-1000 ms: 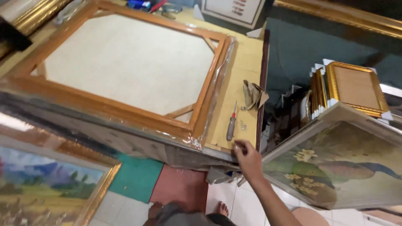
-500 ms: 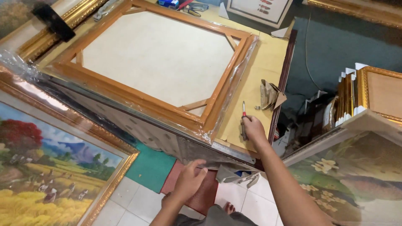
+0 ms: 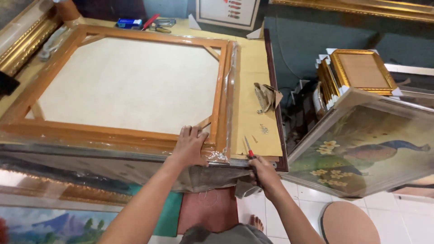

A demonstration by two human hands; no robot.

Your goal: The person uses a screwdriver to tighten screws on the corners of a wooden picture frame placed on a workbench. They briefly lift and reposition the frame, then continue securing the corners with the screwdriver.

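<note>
On frame corner (image 3: 217,151), left hand (image 3: 190,147) lies flat — right hand (image 3: 262,171) grips screwdriver (image 3: 248,148).

Glossy plastic wrap covers the wooden frame (image 3: 131,131) around matt, rough canvas (image 3: 131,86).

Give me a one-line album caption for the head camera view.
Left hand pressed on the corner of a wooden canvas frame, right hand gripping a red-handled screwdriver at the table's edge.

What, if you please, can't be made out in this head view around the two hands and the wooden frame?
- Painted face of the wooden frame: turned down, hidden.
- Red-handled tool: lower end covered by the right hand, so its kind and the grip are unclear.
- Small metal bits: too small.
- Left hand: palm hidden.
</note>
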